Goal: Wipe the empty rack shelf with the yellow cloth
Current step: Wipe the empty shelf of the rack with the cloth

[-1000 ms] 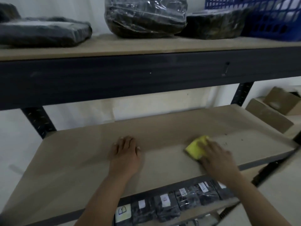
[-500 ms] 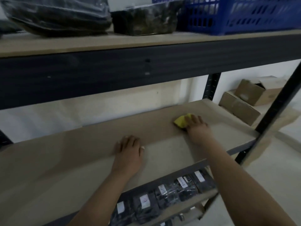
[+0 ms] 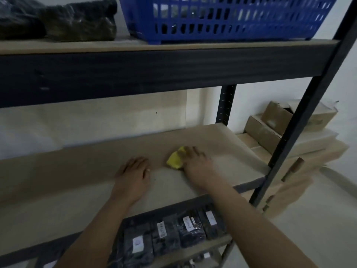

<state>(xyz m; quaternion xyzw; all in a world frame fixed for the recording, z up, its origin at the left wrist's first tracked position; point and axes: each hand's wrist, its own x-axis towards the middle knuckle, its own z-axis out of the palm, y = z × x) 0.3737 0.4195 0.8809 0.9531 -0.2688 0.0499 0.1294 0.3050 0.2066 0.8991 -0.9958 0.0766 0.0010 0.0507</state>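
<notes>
The empty rack shelf (image 3: 58, 190) is a bare tan board in a dark metal frame, running across the middle of the view. A folded yellow cloth (image 3: 175, 158) lies on it right of centre. My right hand (image 3: 199, 166) presses on the cloth's right side and covers part of it. My left hand (image 3: 133, 176) rests flat on the board just left of the cloth, fingers together, holding nothing.
The shelf above carries a blue plastic basket (image 3: 228, 18) and dark wrapped bundles (image 3: 81, 22). The shelf below holds several labelled black packets (image 3: 173, 233). A dark upright post (image 3: 301, 120) stands at the shelf's front right corner. Cardboard boxes (image 3: 274, 124) are stacked on the floor beyond it.
My right hand has slid the cloth back towards my left hand, nearer the front of the shelf. The view has swung right. My left hand has stayed in place.
</notes>
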